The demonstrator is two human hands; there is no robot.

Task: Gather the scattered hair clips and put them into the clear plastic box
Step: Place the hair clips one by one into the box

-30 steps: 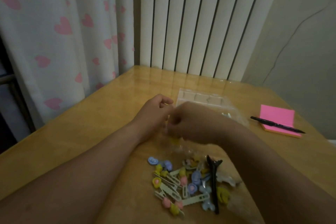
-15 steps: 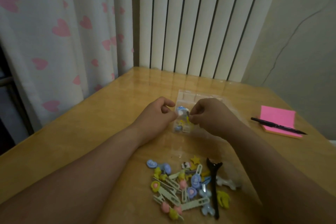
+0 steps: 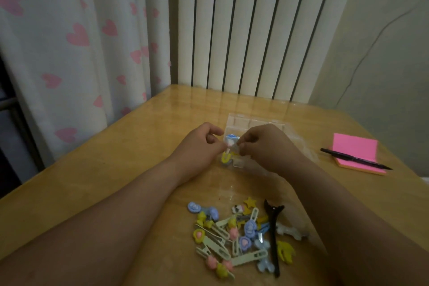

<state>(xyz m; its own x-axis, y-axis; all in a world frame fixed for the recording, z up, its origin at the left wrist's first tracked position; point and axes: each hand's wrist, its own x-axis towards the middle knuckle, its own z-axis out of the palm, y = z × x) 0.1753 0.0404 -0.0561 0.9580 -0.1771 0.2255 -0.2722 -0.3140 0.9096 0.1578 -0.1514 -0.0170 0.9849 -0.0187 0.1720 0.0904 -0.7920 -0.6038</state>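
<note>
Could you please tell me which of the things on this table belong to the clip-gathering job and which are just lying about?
Part of the job: pile of hair clips; long black clip; small clear packet of clips, pinched by the left hand and right hand; clear plastic box behind it.
Just lying about: pink sticky notes; black pen lying across them.

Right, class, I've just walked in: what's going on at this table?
A person is working with both hands at a wooden table. The left hand and right hand pinch a small clear packet between them, with what look like a blue and a yellow clip inside. The clear plastic box lies just behind the hands. A pile of hair clips lies nearer the person, not yet in the box. A black pen rests on pink sticky notes to the right.
</note>
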